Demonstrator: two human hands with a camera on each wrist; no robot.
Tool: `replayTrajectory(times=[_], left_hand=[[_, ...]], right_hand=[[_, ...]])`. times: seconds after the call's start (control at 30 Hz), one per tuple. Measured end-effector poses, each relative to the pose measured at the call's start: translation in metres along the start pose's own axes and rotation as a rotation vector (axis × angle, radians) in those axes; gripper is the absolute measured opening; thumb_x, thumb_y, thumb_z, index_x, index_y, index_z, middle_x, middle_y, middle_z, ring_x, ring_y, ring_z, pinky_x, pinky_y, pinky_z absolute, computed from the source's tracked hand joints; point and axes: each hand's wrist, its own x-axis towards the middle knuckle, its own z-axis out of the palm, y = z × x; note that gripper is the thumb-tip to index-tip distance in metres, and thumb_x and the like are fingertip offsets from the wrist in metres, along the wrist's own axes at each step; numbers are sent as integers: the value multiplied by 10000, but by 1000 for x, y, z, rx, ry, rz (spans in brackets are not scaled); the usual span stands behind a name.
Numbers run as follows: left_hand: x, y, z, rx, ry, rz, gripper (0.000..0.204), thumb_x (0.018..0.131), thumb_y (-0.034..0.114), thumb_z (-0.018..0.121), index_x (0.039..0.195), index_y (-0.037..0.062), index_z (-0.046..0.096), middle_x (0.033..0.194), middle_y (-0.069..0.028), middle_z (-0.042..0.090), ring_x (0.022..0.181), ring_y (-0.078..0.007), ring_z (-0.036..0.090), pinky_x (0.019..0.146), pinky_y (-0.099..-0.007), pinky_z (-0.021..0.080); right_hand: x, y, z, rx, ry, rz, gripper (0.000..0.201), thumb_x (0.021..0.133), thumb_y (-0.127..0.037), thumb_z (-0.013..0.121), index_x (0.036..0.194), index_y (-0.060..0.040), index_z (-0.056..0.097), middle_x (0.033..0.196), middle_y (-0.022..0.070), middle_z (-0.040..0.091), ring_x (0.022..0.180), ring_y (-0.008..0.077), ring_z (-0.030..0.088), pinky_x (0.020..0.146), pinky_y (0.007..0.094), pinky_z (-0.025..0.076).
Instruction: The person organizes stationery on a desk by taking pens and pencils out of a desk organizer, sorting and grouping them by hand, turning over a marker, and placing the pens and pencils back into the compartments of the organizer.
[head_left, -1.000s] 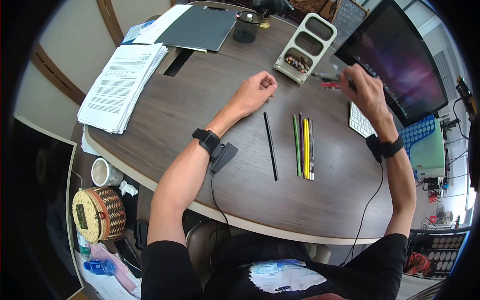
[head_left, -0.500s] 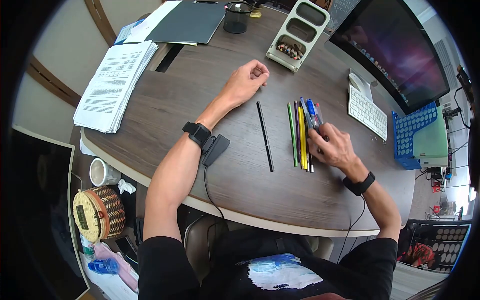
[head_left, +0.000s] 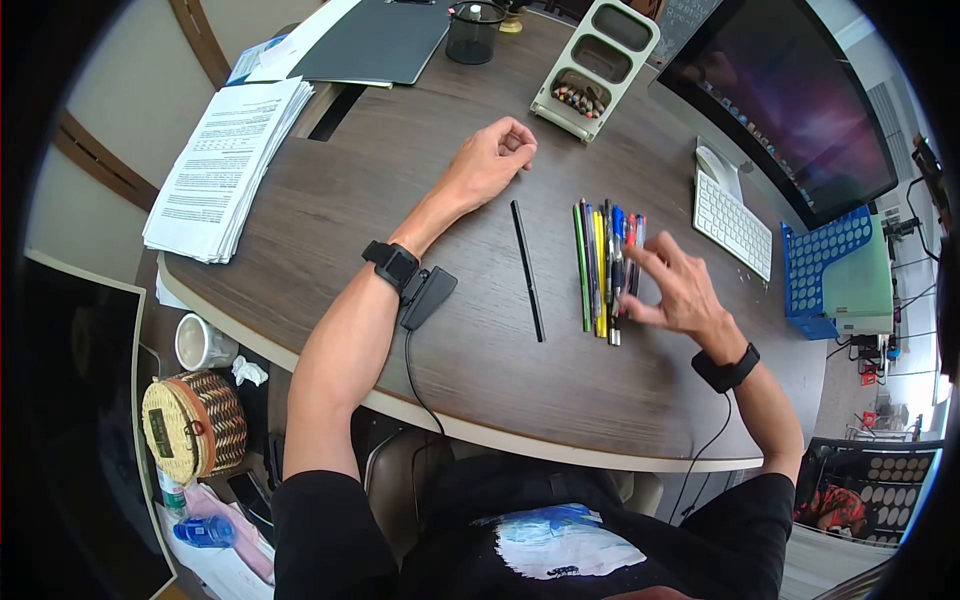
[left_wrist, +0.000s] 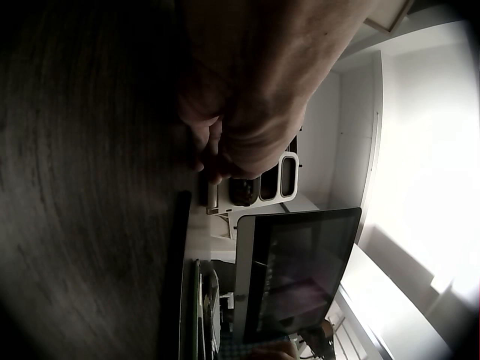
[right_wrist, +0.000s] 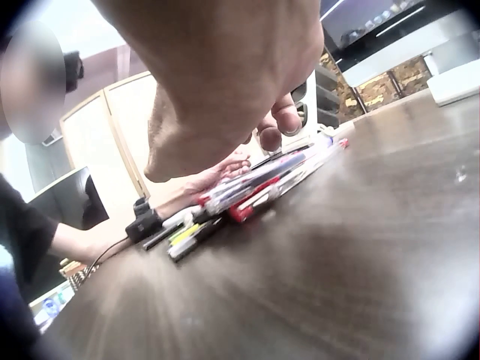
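My right hand (head_left: 678,290) hovers at the right side of a row of pens and pencils, thumb and fingers spread apart. In that row lie a green pencil (head_left: 583,268), yellow pencils (head_left: 599,250), a blue-capped pen (head_left: 618,222) and a red pen (head_left: 631,230), side by side. Close under the fingers, clear-barrelled pens (right_wrist: 262,180) pile together in the right wrist view. My left hand (head_left: 492,160) rests on the desk with loosely curled fingers and holds nothing. A black pencil (head_left: 527,270) lies by itself between that hand and the row.
A beige three-slot holder (head_left: 598,65) with short coloured pencils stands at the back. A keyboard (head_left: 733,222), a mouse (head_left: 716,168) and a monitor (head_left: 790,100) are at the right. Stacked papers (head_left: 225,170) lie left, with a black mesh cup (head_left: 474,38) beyond.
My right hand came from near the monitor with several pens, laid them onto the row, and let go with fingers spreading. My left hand has stayed in place on the desk.
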Motion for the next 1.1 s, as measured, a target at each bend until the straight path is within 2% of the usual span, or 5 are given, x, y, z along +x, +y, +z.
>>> replayTrajectory(times=[0.17, 0.23, 0.47, 0.7, 1.1], left_hand=[[-1, 0, 0, 19, 0, 15, 188, 1076, 200, 673, 1138, 22, 675, 986, -26, 725, 927, -108, 710, 874, -287, 554], [-2, -1, -1, 38, -1, 17, 190, 1076, 202, 673, 1139, 23, 675, 977, -26, 725, 926, -107, 711, 876, -287, 555], [0, 0, -2, -14, 17, 8, 189, 1065, 194, 682, 1142, 21, 677, 971, -31, 736, 930, -114, 717, 846, -286, 565], [-3, -5, 0, -1, 29, 30, 201, 1067, 219, 672, 1139, 32, 690, 964, -34, 742, 898, -119, 707, 832, -305, 565], [-3, -2, -1, 14, 24, 35, 211, 1058, 224, 668, 1139, 31, 695, 960, -32, 747, 898, -124, 709, 834, -309, 567]], right_hand=[[52, 44, 4, -103, 107, 120, 562, 946, -479, 782, 1312, -73, 652, 1016, 108, 585, 794, 257, 635, 628, 411, 562], [89, 54, 6, -254, 253, 62, 551, 946, -426, 801, 1321, -60, 631, 1021, 114, 597, 858, 291, 646, 746, 431, 565], [173, 85, 28, -384, 202, 92, 481, 923, -361, 822, 1212, -38, 612, 1055, 142, 670, 1056, 317, 697, 912, 426, 577], [183, 94, 24, -161, 152, 136, 418, 904, -256, 833, 1165, -12, 615, 1061, 158, 673, 1065, 365, 683, 940, 475, 554], [192, 79, 25, -106, 103, 133, 395, 899, -196, 825, 1177, 9, 634, 1113, 181, 678, 1076, 379, 674, 923, 476, 552]])
